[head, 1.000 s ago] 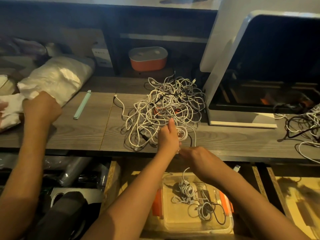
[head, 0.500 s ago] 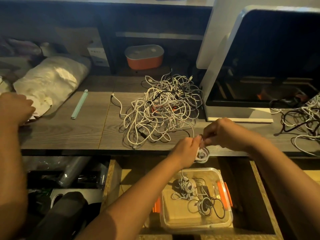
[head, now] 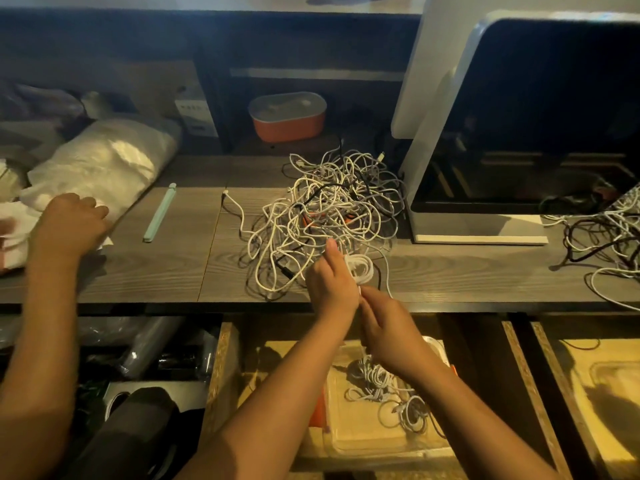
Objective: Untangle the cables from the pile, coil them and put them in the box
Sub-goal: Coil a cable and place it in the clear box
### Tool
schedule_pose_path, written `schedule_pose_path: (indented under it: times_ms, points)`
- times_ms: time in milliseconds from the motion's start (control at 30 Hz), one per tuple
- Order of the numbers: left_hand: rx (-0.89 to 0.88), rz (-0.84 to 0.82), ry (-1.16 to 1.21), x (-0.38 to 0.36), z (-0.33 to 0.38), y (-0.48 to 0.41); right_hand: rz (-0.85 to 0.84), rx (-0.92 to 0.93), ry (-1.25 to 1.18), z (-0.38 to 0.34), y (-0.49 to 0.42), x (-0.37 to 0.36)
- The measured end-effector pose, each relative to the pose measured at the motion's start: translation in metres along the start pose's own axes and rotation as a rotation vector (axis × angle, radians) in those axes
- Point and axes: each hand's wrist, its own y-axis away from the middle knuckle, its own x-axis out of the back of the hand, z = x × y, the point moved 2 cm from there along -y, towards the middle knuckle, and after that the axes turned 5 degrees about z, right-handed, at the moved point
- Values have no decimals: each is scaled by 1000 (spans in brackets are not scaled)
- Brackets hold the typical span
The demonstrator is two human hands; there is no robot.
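Coil of thin white cable (head: 360,268): left hand (head: 332,285) is gripping it, thumb pointing up, over the grey wooden desk (head: 173,271) near its front edge, just beside the tangled pile of white and black cables (head: 329,216). Right hand (head: 388,337) is reaching bent fingers to the coil's tail; its grip is hidden. Clear plastic box (head: 363,441) is sitting below in the open drawer (head: 221,375), holding coiled cables (head: 381,379).

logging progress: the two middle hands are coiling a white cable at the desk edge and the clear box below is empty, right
Not empty: the head view shows coiled cables lying in the clear box. The left hand and right hand are coiling a white cable at the desk edge.
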Motion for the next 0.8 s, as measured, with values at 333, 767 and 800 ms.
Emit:
schedule_pose_path:
  times_ms: [333,767,800]
  points:
    - [-92,-164,-42,-2,-8,-14,-31,-19,-101,-11,11,12]
    - [-223,-475,-246,-8,-5,9,-3,-245,-517,-7,-30,59]
    - [-255,-474,-235,-9,-4,9,2,-271,-531,-5,-32,61]
